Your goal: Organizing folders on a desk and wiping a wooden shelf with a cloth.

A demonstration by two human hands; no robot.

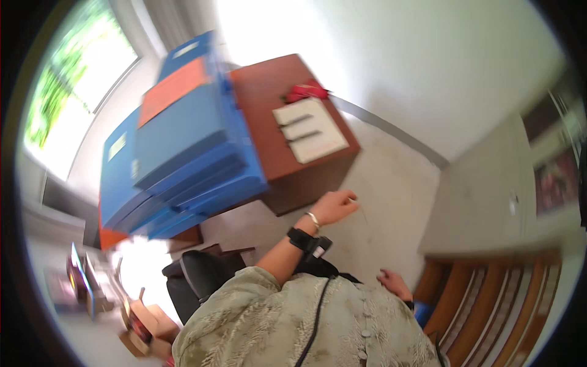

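Note:
My left hand [333, 207] is in mid-air just off the near corner of a reddish-brown desk [260, 92]. It wears a bracelet and a black strap with a small device at the wrist. Its fingers are loosely bent and apart, with nothing visible in them. Lower and to the right, my right hand [396, 284] hangs beside my body near a slatted wooden bench [483, 306]. Its fingers look spread and hold nothing I can see. Blue file boxes [183, 134] are stacked on the desk, with an orange-red folder [173, 88] on top.
A pale sheet or pad [327, 144] with two dark, pen-like bars lies on the desk by a red item [306, 92]. A black chair [205, 278] stands at lower left near an open cardboard box [153, 318]. Grey cabinets [480, 183] stand at right.

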